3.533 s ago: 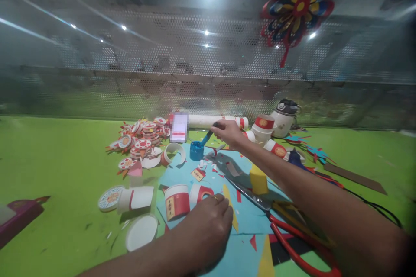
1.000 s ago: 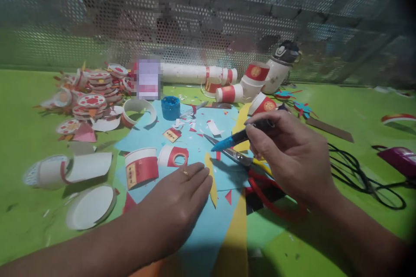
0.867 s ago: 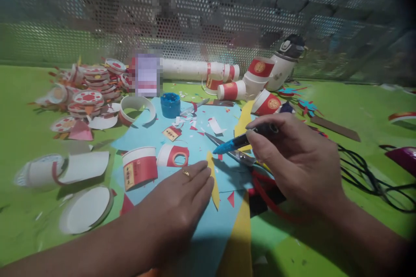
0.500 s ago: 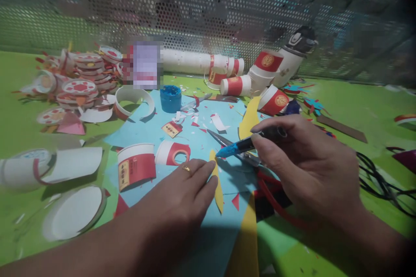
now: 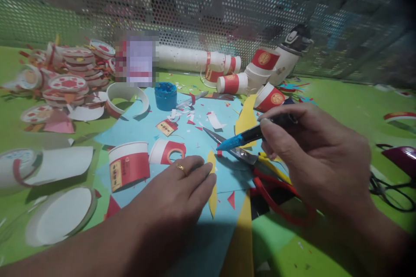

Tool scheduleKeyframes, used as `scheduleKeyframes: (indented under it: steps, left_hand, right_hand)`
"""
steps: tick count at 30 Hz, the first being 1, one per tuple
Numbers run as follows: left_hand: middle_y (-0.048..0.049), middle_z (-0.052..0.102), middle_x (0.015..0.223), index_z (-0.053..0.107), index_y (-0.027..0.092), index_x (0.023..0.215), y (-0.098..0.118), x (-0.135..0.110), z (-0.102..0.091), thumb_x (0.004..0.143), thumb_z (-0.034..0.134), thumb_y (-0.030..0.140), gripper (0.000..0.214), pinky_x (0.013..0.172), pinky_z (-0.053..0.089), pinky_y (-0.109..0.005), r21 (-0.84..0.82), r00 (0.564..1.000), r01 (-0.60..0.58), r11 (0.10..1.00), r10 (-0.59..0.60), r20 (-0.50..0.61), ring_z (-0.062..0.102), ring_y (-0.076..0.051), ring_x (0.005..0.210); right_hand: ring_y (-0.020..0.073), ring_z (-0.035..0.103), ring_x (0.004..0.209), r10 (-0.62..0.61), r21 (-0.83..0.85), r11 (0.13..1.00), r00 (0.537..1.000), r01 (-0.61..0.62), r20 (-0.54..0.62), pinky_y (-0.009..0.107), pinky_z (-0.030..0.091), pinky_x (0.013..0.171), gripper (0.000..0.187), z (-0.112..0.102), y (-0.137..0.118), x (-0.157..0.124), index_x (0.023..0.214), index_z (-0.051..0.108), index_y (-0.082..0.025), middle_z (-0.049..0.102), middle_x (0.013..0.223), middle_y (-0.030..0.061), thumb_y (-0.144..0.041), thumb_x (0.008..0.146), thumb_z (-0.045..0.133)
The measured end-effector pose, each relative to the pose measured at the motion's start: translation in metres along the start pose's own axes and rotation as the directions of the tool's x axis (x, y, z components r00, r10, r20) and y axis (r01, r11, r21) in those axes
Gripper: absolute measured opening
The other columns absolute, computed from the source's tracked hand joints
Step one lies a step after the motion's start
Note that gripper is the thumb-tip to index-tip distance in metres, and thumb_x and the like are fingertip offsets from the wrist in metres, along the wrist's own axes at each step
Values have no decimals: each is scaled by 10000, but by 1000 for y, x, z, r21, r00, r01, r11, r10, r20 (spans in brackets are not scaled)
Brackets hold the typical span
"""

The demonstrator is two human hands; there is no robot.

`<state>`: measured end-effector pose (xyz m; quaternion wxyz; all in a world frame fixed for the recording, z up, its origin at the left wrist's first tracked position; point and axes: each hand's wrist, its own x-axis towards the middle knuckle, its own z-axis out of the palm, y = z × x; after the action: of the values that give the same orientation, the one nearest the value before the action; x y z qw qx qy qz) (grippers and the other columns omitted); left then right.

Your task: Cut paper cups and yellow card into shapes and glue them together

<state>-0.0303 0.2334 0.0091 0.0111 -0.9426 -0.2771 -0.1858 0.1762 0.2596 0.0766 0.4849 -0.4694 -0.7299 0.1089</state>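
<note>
My left hand (image 5: 182,194), with a gold ring, lies flat on light blue paper (image 5: 185,158), its fingertips pressing the edge of a narrow, pointed yellow paper strip (image 5: 212,199). My right hand (image 5: 312,160) is closed around a black marker (image 5: 271,126) whose long end is coated in blue. Its tip hovers just right of the strip's upper end, apart from it. Under the right hand lie scissors (image 5: 238,153) with red and yellow handles, blades pointing up and left. Behind stands an open jar of blue paint (image 5: 165,96).
Cut paper cups (image 5: 130,166) and a white paper disc (image 5: 63,216) lie at left, beyond them a pile of red-and-white cup crafts (image 5: 68,82). More red-and-white cups (image 5: 232,83) and a white bottle (image 5: 286,65) stand along the perforated back wall. Dark cord (image 5: 396,192) lies at right.
The marker's blue tip has lifted off the yellow strip and shifted slightly right, with my right hand moving right. My left hand stays on the strip. The view has shifted a little.
</note>
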Motion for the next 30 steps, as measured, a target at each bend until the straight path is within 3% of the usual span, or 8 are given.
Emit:
scheduleKeyframes:
  steps: [3, 7, 11, 13, 16, 19, 27, 30]
  left_hand:
    - [-152, 627, 1137, 562, 55, 1134, 10, 2, -5, 769, 433, 115, 392, 911, 449, -437, -23, 1000, 3, 1000, -3, 5, 511, -288, 1082]
    - [-143, 684, 940, 615, 77, 997, 29, 8, -11, 815, 343, 124, 331, 783, 496, -384, 52, 998, 36, 998, -34, -44, 601, -252, 904]
    - [-159, 675, 1027, 591, 59, 1065, 43, 7, -10, 815, 325, 121, 371, 821, 471, -388, 180, 1000, -26, 983, 25, 8, 594, -264, 967]
    - [-156, 667, 1023, 582, 71, 1066, 47, 3, -6, 801, 332, 108, 366, 829, 446, -414, 212, 998, 30, 977, -17, -64, 576, -276, 985]
    - [-177, 639, 1062, 581, 55, 1058, 49, -2, 3, 803, 341, 107, 354, 865, 406, -436, 187, 991, 68, 980, -45, -122, 535, -292, 1031]
    - [-187, 633, 1053, 608, 39, 1019, 49, -4, 6, 830, 331, 124, 346, 871, 388, -446, 178, 993, 26, 984, -5, -115, 519, -297, 1024]
    - [-154, 657, 830, 660, 90, 842, 46, 5, -4, 812, 292, 73, 370, 732, 438, -415, 97, 989, 12, 995, 3, -149, 551, -272, 873]
    - [-131, 665, 826, 660, 112, 823, 43, 9, -9, 796, 322, 63, 342, 734, 444, -396, 68, 994, -4, 998, 12, -113, 553, -248, 805]
  right_hand:
    - [37, 534, 509, 13, 23, 1000, 1000, -12, -27, 145, 462, 481, 18, -5, -1, 1, 826, 614, -186, 587, 681, -58, -186, 842, 606]
    - [78, 535, 533, 10, 38, 999, 999, -9, -39, 224, 444, 477, 20, -9, -2, 1, 849, 608, -196, 570, 689, -42, -199, 847, 588]
    - [71, 491, 499, 27, 65, 997, 1000, -28, 8, 220, 407, 455, 64, -10, -4, 3, 787, 599, -185, 522, 629, -49, -189, 849, 586]
    - [64, 474, 475, 50, 84, 995, 998, -53, 38, 205, 395, 436, 86, -9, -6, 3, 754, 597, -179, 505, 583, -59, -178, 840, 595]
    - [60, 455, 462, 59, 63, 996, 996, -63, 66, 187, 388, 415, 91, -10, -10, -2, 729, 598, -177, 501, 564, -64, -189, 817, 620]
    - [48, 484, 462, 62, 31, 997, 994, -65, 87, 152, 402, 410, 71, -13, -13, -12, 743, 605, -171, 535, 574, -63, -174, 809, 631]
    - [25, 549, 540, -45, -86, 995, 999, 48, 30, 93, 472, 537, 56, -14, -14, -30, 817, 610, -179, 611, 677, -64, -145, 802, 652]
    - [40, 549, 546, -66, -108, 992, 997, 70, 43, 111, 464, 489, 52, -10, -14, -29, 817, 609, -191, 606, 690, -54, -156, 806, 646]
